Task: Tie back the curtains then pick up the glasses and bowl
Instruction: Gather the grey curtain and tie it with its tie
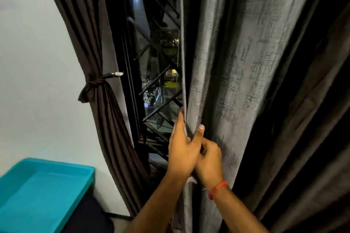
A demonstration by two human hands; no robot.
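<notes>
Left hand [182, 149], fingers extended up along the inner edge of the right curtain [236, 81], thumb side pressed against the cloth, apparently gathering that edge rather than clenching it. Right hand [209, 162] just beside and touching the left, thumb raised, fingers curled into a fold of the same cloth; red thread band [217, 189] on its wrist. Both hands placed low on the hem side, probably to bunch the panel before drawing it rightward.

Far left: pale wall [37, 62]. Near left, low: teal tray [43, 189], nothing visible in it. Next rightward: left curtain [106, 128], dark brown, already drawn to the wall and cinched at mid-height by a knotted tie-back [94, 86] of the same cloth; knot on the wall side, so folds hang clear of the opening. Centre: window grille [157, 91] with diagonal bars, night lights beyond, exposed between the two panels. Right: grey curtain hanging loose in broad folds, not yet tied.

Judged stage: first curtain done, second in gathering. No tie-back for the right panel visible. Glasses and bowl not in view.
</notes>
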